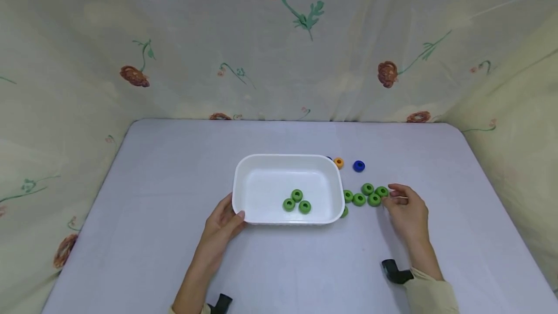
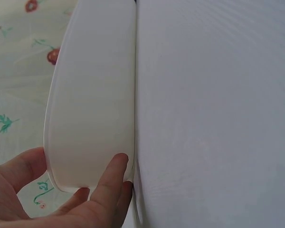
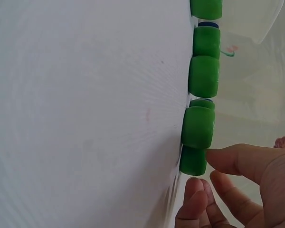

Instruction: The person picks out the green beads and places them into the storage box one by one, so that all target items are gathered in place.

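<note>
My left hand (image 1: 223, 221) holds the near-left corner of a white rectangular tray (image 1: 267, 173). Its thumb lies at the rim, and the other fingers touch the outer wall, as the left wrist view shows. Three green beads (image 1: 297, 195) sit inside the tray. On the right, my right hand (image 1: 408, 209) is at the outermost green bead (image 1: 381, 191) of a loose group on the table. In the right wrist view the thumb is beside that bead (image 3: 193, 161), with the other fingertips just short of it; whether the thumb touches it I cannot tell.
More green beads (image 1: 359, 199) lie right of the tray, some partly hidden by its edge. Behind them are a blue bead (image 1: 359, 166) and an orange bead (image 1: 338, 163); another blue one barely shows behind the tray. Flowered cloth (image 1: 187, 23) surrounds the white-covered table (image 1: 174, 168).
</note>
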A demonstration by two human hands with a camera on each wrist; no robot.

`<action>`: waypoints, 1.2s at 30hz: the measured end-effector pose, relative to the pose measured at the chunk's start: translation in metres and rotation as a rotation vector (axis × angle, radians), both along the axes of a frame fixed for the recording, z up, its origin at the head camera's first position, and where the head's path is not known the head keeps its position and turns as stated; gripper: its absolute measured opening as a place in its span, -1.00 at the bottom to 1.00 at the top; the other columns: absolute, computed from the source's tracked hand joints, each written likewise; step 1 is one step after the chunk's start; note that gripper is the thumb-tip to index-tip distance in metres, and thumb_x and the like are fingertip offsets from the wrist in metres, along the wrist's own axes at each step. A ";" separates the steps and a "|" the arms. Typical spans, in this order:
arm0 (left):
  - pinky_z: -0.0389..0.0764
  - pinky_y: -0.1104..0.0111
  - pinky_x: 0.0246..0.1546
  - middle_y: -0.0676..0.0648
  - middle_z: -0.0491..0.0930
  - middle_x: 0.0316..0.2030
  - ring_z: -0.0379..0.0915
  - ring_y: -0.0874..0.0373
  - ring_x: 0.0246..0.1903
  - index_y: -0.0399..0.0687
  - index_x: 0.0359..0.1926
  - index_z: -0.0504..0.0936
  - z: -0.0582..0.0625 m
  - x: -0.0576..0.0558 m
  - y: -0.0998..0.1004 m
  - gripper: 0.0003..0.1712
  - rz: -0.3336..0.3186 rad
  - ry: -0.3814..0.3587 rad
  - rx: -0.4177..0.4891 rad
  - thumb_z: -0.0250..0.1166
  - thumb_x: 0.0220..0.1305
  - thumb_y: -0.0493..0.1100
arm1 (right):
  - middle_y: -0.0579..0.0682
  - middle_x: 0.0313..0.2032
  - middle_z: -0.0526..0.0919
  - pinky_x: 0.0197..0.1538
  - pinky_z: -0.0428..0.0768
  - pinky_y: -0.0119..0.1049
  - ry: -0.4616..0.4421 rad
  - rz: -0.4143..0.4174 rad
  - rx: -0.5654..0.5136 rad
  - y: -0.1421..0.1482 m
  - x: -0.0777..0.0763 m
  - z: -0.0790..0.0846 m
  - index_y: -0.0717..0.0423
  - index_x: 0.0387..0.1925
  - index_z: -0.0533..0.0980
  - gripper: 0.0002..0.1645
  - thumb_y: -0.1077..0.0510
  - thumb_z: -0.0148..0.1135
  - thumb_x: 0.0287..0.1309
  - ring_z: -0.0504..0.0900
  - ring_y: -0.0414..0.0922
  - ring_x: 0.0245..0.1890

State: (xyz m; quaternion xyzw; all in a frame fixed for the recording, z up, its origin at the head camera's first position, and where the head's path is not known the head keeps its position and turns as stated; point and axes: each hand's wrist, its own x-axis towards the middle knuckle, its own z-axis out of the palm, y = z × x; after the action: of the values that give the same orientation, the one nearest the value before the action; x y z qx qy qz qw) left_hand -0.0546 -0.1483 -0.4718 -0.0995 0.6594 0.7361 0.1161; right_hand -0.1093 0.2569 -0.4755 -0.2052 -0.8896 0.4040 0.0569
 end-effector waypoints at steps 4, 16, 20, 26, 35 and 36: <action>0.51 0.10 0.35 -0.12 0.23 0.49 0.29 -0.06 0.43 0.04 0.52 0.18 0.000 0.000 0.000 -0.29 0.003 0.001 0.001 0.20 0.44 -0.25 | 0.17 0.00 0.64 -0.39 0.45 -0.67 -0.018 0.009 0.008 0.000 -0.001 -0.001 0.15 0.19 0.54 -0.48 0.24 0.34 0.16 0.39 -0.56 -0.37; 0.54 0.14 0.33 -0.13 0.23 0.50 0.29 -0.07 0.43 0.03 0.52 0.18 -0.001 0.001 0.000 -0.29 0.014 -0.017 0.001 0.19 0.43 -0.27 | 0.19 -0.01 0.63 -0.35 0.41 -0.60 -0.032 0.053 0.037 -0.001 -0.003 -0.005 0.19 0.19 0.53 -0.46 0.20 0.36 0.16 0.44 -0.38 -0.32; 0.54 0.15 0.33 -0.13 0.23 0.50 0.29 -0.07 0.43 0.04 0.52 0.18 -0.001 0.000 0.001 -0.29 0.014 -0.013 0.000 0.20 0.44 -0.26 | 0.20 -0.01 0.64 -0.35 0.41 -0.58 -0.030 0.053 0.045 -0.001 -0.003 -0.005 0.19 0.18 0.54 -0.48 0.19 0.36 0.17 0.48 -0.27 -0.28; 0.54 0.14 0.33 -0.14 0.21 0.50 0.27 -0.09 0.45 0.03 0.52 0.19 0.000 0.001 0.001 -0.29 0.010 -0.014 0.004 0.20 0.44 -0.25 | 0.22 -0.03 0.65 -0.34 0.40 -0.54 -0.043 0.051 0.064 -0.001 -0.003 -0.007 0.20 0.12 0.56 -0.52 0.15 0.39 0.16 0.50 -0.17 -0.23; 0.54 0.14 0.32 -0.17 0.20 0.51 0.24 -0.13 0.47 0.02 0.54 0.15 0.002 0.000 0.002 -0.27 0.009 0.006 -0.017 0.21 0.44 -0.21 | 0.17 -0.07 0.66 -0.33 0.39 -0.59 -0.026 0.045 0.053 0.000 -0.004 -0.008 0.19 0.05 0.56 -0.52 0.07 0.43 0.14 0.44 -0.35 -0.32; 0.54 0.14 0.32 -0.17 0.20 0.51 0.24 -0.12 0.47 0.02 0.53 0.16 0.002 0.000 0.002 -0.27 0.011 0.005 -0.016 0.21 0.44 -0.21 | 0.17 -0.08 0.66 -0.33 0.39 -0.59 -0.024 0.045 0.052 0.000 -0.004 -0.008 0.19 0.05 0.56 -0.52 0.07 0.43 0.14 0.44 -0.36 -0.33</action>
State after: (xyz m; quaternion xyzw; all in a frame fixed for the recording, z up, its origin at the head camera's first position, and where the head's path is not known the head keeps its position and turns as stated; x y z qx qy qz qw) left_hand -0.0542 -0.1464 -0.4703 -0.1020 0.6650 0.7317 0.1096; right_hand -0.1134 0.2566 -0.4834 -0.1883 -0.9049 0.3793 0.0425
